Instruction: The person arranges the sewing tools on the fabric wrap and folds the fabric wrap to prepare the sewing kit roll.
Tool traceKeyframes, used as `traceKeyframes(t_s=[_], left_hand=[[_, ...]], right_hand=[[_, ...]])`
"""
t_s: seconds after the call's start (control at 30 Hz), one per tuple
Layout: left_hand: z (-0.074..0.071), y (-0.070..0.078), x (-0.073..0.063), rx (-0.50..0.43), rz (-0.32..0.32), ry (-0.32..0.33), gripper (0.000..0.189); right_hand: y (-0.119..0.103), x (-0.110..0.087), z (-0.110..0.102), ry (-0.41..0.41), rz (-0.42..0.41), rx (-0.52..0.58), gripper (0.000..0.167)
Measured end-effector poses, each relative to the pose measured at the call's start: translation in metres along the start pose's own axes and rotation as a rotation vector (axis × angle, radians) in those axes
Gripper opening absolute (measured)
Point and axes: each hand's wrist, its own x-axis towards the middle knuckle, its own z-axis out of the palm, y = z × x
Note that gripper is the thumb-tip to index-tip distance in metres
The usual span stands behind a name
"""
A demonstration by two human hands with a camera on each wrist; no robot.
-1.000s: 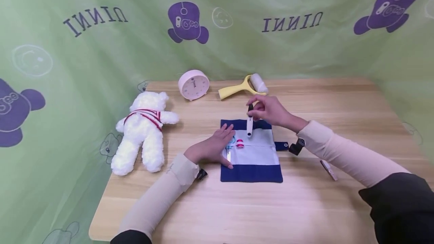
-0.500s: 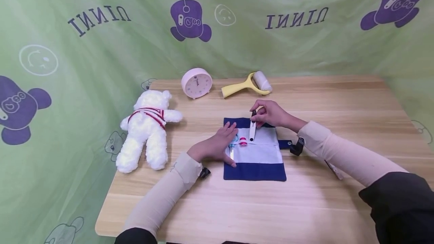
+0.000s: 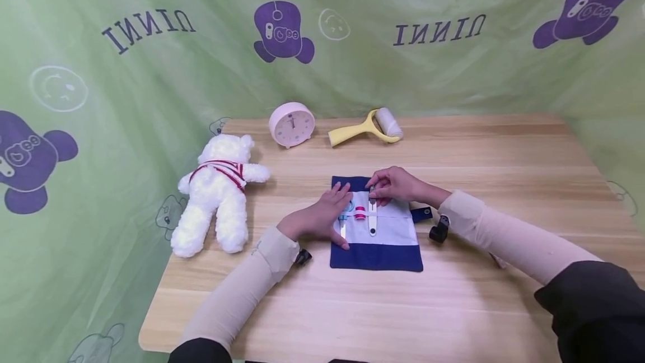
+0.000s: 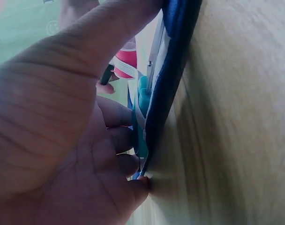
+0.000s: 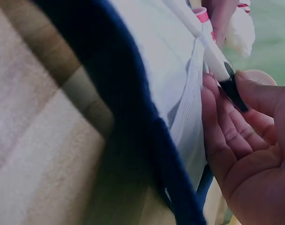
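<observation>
A navy and white fabric pouch (image 3: 375, 258) lies unfolded on the table. My left hand (image 3: 319, 218) rests on its left edge, fingers spread, partly covering teal-handled scissors (image 4: 143, 96). A red thread spool (image 3: 360, 213) sits beside the scissors under a white elastic band (image 4: 126, 68). My right hand (image 3: 395, 185) pinches the black end of a slim white tool (image 3: 373, 223) between thumb and fingers. That tool lies lengthwise on the white lining, right of the spool, crossing the band; its lower end has a dark dot. A navy snap strap (image 3: 422, 214) sticks out to the right.
A white plush bear (image 3: 216, 195) lies face down at the left. Behind the pouch are a pink clock (image 3: 292, 124) and a yellow-handled lint roller (image 3: 365, 126). A small object (image 3: 498, 261) is mostly hidden under my right forearm. A green printed curtain (image 3: 353, 71) hangs behind the table.
My right hand has lowered the white tool and moved it toward me, from above the pouch's upper part down across the elastic band. The left hand has stayed on the pouch edge.
</observation>
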Motion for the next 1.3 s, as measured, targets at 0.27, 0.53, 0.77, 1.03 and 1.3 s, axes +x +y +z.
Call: traceKeyframes(t_s=[0.27, 0.53, 0.77, 1.03, 1.3], left_hand=[[-0.001, 0.001, -0.001, 0.028, 0.012, 0.001, 0.128], [-0.003, 0.002, -0.001, 0.014, 0.021, -0.002, 0.127], [-0.002, 0.003, 0.005, 0.023, 0.032, -0.014, 0.128], [0.001, 0.0, 0.004, 0.03, -0.008, -0.01, 0.13], [-0.001, -0.002, -0.004, 0.015, 0.004, 0.031, 0.129]], right_hand=[[0.002, -0.003, 0.001, -0.045, -0.033, -0.132, 0.022], [0.001, -0.006, 0.006, -0.085, -0.029, -0.167, 0.016], [0.003, -0.014, 0.003, -0.079, -0.063, -0.261, 0.008], [-0.021, -0.065, -0.038, 0.109, -0.147, -0.445, 0.024], [-0.017, -0.187, -0.106, 0.293, 0.039, -0.77, 0.015]])
